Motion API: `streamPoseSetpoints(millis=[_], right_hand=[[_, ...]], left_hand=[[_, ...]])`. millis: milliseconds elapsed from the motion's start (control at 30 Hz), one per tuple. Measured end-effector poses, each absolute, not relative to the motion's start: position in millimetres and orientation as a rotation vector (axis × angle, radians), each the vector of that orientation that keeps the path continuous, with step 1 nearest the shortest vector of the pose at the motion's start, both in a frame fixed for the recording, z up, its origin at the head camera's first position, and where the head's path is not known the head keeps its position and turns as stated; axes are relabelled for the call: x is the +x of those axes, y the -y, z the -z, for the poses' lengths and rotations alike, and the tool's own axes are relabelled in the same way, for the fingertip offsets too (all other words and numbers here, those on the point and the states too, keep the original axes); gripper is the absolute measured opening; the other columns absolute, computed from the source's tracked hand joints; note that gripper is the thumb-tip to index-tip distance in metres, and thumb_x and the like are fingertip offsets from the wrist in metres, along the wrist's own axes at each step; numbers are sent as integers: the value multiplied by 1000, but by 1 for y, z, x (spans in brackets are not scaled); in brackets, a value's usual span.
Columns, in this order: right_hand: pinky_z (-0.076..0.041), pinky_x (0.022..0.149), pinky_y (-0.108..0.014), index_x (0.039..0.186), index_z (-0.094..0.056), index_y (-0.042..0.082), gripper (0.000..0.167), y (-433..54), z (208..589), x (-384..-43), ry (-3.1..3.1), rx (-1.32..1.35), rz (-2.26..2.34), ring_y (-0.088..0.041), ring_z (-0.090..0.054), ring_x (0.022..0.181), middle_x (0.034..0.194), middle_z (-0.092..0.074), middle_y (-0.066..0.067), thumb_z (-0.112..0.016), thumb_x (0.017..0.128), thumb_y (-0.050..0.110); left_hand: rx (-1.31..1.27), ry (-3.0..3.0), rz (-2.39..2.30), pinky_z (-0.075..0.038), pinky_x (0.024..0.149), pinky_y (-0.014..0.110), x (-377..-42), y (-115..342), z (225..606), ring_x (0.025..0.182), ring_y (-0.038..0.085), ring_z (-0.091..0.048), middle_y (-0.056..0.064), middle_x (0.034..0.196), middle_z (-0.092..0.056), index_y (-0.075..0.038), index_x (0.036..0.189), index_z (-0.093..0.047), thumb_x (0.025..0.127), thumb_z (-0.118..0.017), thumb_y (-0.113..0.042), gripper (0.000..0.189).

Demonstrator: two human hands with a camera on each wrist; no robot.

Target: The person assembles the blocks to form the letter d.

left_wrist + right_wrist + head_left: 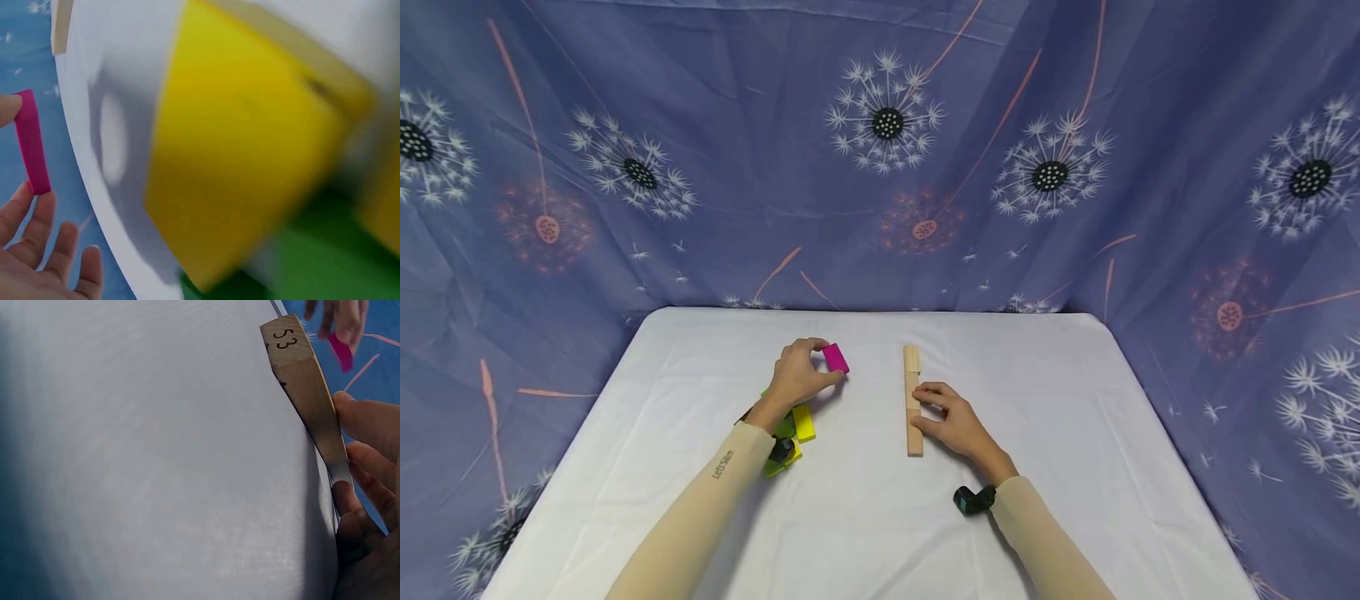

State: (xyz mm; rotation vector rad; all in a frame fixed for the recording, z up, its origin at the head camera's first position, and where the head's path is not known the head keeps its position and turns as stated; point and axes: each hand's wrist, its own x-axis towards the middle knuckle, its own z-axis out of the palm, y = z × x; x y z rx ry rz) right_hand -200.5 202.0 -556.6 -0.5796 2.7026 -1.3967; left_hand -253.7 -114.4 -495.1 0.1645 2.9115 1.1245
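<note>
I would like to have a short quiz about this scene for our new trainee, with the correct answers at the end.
1. Which hand holds the magenta block?
2. True or false: in the head view, the fingers of the right hand are at the row of wooden blocks.
3. Which colours show on the blurred blocks in the left wrist view? A) red and blue; B) yellow and green; C) black and white.

Key: 1. The left hand; 2. True; 3. B.
</note>
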Motion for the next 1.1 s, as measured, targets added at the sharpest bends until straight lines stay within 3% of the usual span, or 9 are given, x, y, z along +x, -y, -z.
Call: streamPoseSetpoints(millis=[333,600,1100], right_hand=[[-47,85,-29,133,-70,11,48,-199,557,-203,-2703,-566,1397,-23,-58,123,141,-60,-2,-82,89,26],[-46,84,-30,134,-70,11,48,-200,556,-202,-2704,-536,1383,-22,-58,122,142,-59,-2,-82,90,26],[-47,83,-28,132,-70,11,47,-199,555,-202,-2731,-555,1379,-22,-59,120,140,-61,-2,-82,89,25]], left_hand=[[395,-2945,-1082,-37,112,59,-285,71,493,132,36,-51,12,142,-61,-9,139,-61,84,-79,-36,64],[544,-2948,-1006,-41,108,57,-310,42,489,135,35,-52,11,145,-59,-10,141,-60,85,-78,-35,64],[496,-2927,-1019,-38,113,56,-333,6,509,141,36,-46,14,151,-54,-7,149,-53,91,-76,-33,68]])
